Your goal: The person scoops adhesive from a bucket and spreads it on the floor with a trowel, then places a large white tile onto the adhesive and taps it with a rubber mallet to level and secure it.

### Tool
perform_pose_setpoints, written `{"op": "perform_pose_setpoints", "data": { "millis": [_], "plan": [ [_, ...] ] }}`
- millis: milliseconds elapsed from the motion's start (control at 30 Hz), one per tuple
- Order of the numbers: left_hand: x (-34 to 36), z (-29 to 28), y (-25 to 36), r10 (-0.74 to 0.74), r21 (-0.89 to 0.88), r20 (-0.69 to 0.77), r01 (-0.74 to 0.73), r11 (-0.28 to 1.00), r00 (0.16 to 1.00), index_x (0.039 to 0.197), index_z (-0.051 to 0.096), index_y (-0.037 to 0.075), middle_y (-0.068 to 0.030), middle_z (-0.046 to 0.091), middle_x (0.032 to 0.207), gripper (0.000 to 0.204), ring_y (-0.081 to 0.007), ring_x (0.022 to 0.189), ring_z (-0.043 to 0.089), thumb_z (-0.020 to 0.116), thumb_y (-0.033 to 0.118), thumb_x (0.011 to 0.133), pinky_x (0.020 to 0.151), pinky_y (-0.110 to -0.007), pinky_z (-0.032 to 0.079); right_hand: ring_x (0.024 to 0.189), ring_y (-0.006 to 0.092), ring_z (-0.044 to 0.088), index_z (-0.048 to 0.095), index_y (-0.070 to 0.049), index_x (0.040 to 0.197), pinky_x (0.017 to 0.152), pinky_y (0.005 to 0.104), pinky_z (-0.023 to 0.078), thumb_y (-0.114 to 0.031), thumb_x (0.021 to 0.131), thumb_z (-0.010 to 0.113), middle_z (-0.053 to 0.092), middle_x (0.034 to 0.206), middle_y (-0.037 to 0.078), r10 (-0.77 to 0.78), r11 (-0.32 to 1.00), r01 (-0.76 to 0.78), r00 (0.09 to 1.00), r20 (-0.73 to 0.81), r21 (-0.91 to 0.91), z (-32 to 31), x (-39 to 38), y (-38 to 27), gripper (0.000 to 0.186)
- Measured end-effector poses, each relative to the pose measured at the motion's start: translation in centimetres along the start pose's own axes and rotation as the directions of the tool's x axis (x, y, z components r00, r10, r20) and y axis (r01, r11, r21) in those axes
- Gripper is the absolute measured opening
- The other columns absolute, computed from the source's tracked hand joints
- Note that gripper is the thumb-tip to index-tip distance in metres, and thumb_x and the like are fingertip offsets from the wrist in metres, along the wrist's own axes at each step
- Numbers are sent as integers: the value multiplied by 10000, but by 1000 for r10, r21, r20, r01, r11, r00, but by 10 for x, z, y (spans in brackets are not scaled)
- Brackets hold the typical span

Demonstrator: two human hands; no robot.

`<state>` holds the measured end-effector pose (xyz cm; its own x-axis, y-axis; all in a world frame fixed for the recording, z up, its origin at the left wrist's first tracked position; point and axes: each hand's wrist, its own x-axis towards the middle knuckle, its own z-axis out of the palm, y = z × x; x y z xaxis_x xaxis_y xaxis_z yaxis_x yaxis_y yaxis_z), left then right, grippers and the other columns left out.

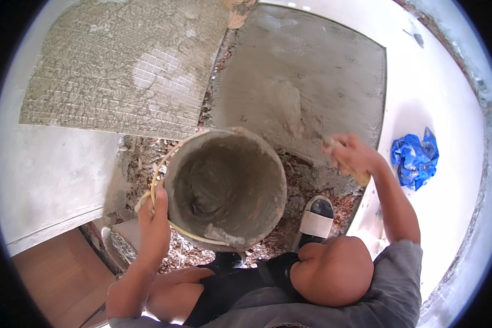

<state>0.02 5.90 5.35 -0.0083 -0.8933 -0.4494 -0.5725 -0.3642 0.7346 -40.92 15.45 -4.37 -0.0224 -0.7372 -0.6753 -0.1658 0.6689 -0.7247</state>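
A mortar-smeared bucket stands tilted before me, with a little wet mortar inside. My left hand is closed on its pale handle at the left side of the rim. Beyond the bucket, my right hand grips a trowel, whose wooden handle sticks out below the fist. Its blade is blurred and hard to tell from the grey mortar. Under it lies a slab-like bed of mortar, smoothed in part, with a raised ridge near the trowel.
A large tile coated with ridged, patchy mortar lies at the far left. Crumpled blue plastic rests on the white surface at right. Rubble covers the ground around the bucket, near my sandalled foot. Brown boards lie at lower left.
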Motion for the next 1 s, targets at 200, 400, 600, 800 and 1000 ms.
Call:
{"op": "perform_pose_setpoints", "data": {
  "millis": [200,400,600,800,1000],
  "plan": [
    [-61,-19,-6,-68,-4,-177,68,998,982,1284,523,-54,-123,570,1223,465,-181,1094,533,447,317,1015,956,-297,404,613,242,629,590,-38,948,587,399,509,-281,839,592,627,726,132,-146,890,129,989,-6,-438,5,125,-4,266],
    [-79,-21,-26,-4,-35,-242,-5,999,970,1280,517,-79,-148,613,1140,456,-196,1063,546,356,264,1028,937,-319,405,846,389,642,561,-35,997,728,500,506,-268,867,523,666,852,207,-291,517,86,953,-81,-851,-7,136,-11,269],
    [-73,-3,-22,-62,116,-253,94,989,965,1266,520,-91,-179,616,1143,467,-227,1055,565,354,266,1016,959,-346,401,801,381,650,560,-27,979,713,492,521,-317,929,478,660,806,176,-345,394,182,938,39,-901,-1,141,-31,306],
    [-57,12,1,-115,105,-157,132,986,981,1265,514,-84,-184,600,1167,463,-250,1087,548,334,257,1009,966,-358,398,811,386,654,561,-21,977,691,489,524,-340,953,459,668,837,183,-358,327,177,932,52,-928,7,183,-43,336],
    [-49,56,34,-40,62,-281,59,996,959,1297,483,-83,-191,593,1189,458,-254,1101,547,304,220,1004,982,-367,398,947,390,619,586,-39,1047,801,500,485,-394,963,424,660,980,210,-279,527,-89,921,-271,-845,-59,240,-71,399]
  ]
}}
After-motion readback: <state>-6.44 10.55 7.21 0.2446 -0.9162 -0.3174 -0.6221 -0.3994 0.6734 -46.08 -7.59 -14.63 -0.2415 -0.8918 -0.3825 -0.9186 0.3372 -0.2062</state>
